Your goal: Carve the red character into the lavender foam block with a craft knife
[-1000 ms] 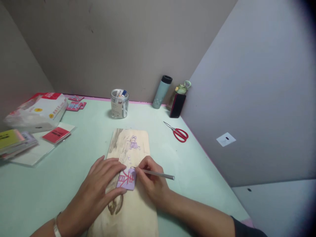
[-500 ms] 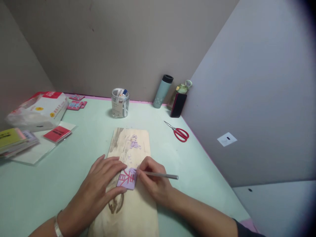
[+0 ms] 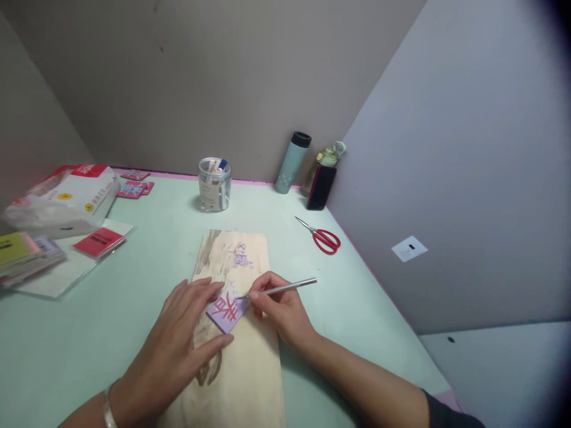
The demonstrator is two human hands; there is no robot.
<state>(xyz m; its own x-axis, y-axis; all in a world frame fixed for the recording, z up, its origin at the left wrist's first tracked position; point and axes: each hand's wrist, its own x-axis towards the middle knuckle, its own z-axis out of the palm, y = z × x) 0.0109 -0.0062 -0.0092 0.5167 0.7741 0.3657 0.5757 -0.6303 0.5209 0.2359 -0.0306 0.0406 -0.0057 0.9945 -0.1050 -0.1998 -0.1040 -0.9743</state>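
A small purple block with a pink carved character (image 3: 227,310) lies turned at an angle on a pale wooden board (image 3: 241,368) in the middle of the green table. My left hand (image 3: 178,345) rests flat on the board with fingers spread, its fingertips pressing the block's left edge. My right hand (image 3: 279,306) pinches a thin silver carving tool (image 3: 289,288) like a pen, its tip touching the block's upper right edge. Purple shavings (image 3: 241,257) lie higher on the board.
Red scissors (image 3: 325,239) lie to the right near the wall. A clear jar of pens (image 3: 215,184), a teal flask (image 3: 292,163), a green bottle and a dark phone (image 3: 320,187) stand at the back. Packets, booklets and more carved pink blocks (image 3: 131,188) are at the left.
The purple block has been rotated clockwise under my left fingers. My right hand has lifted slightly and the tool now points up to the right, its tip at the block's upper edge.
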